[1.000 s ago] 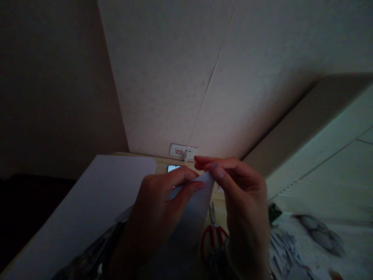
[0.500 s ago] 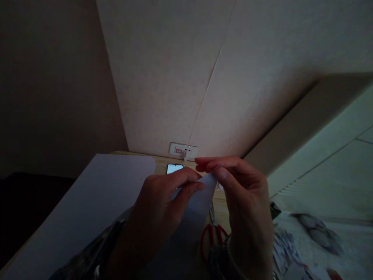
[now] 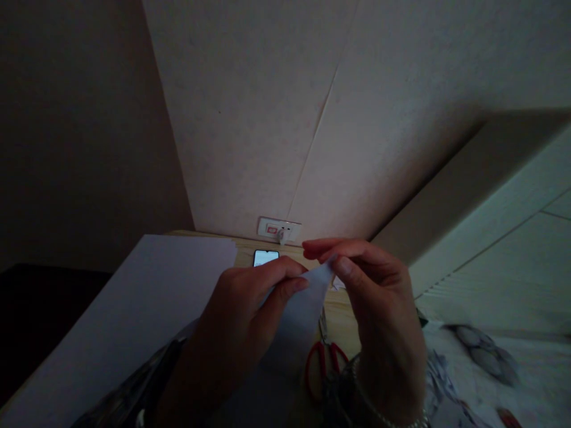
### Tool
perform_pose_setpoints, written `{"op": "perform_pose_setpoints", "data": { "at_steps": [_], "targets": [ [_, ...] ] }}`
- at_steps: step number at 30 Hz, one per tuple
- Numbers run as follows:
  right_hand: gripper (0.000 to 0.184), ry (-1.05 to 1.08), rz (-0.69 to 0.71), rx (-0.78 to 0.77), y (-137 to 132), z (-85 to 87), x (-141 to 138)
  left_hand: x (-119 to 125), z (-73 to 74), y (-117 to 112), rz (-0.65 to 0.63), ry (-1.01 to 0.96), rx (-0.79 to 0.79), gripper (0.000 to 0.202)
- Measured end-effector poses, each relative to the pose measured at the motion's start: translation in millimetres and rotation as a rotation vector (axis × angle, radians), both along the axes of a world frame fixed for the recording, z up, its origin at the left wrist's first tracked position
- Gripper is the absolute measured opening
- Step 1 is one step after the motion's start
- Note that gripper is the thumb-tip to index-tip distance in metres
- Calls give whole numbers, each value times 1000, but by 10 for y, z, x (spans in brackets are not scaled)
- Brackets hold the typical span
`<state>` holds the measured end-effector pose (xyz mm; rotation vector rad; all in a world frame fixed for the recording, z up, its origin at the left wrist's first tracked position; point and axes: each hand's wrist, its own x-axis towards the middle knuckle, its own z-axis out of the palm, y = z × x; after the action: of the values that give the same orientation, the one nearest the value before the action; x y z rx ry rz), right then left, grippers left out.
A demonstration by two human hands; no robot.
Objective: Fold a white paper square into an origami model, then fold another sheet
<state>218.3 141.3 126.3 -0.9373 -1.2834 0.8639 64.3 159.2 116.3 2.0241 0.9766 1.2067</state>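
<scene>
A sheet of white paper (image 3: 298,324) hangs raised in front of me, its upper edge between my two hands. My left hand (image 3: 250,309) pinches that edge between thumb and index finger. At the top right corner, the thumb and fingertips of my right hand (image 3: 377,297) close on the paper. Below and between the hands lies a pair of scissors (image 3: 323,356) with red handles, partly covered by the right sleeve. Behind the left hand a phone (image 3: 266,257) shows a lit screen; its lower part is hidden.
Large white paper (image 3: 147,303) covers the left of the wooden tabletop (image 3: 341,315). A wall socket (image 3: 279,229) with a plug sits just above the table's back edge. To the right are a pale panel (image 3: 504,261) and patterned cloth (image 3: 446,380) lower down.
My right hand has shifted slightly to the right, widening the gap between the hands along the paper's edge. Both hands keep their pinch. The view has moved a little.
</scene>
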Motion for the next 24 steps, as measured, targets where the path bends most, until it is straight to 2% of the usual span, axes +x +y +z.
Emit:
{"op": "perform_pose_setpoints", "data": {
  "at_steps": [6, 12, 16, 24],
  "targets": [
    [8, -5, 1, 36, 19, -7, 5, 0, -6, -3, -1, 23, 2, 21],
    [6, -34, -56, 84, 37, -20, 5, 0, -25, -14, -5, -4, 46, 17],
    [10, -12, -66, 126, 28, -27, -23, 5, -14, -26, -9, -30, 68, 14],
    [14, -207, -399, 214, -84, 16, -197, 27, 11, -49, 8, -95, 35, 7]
  ]
}}
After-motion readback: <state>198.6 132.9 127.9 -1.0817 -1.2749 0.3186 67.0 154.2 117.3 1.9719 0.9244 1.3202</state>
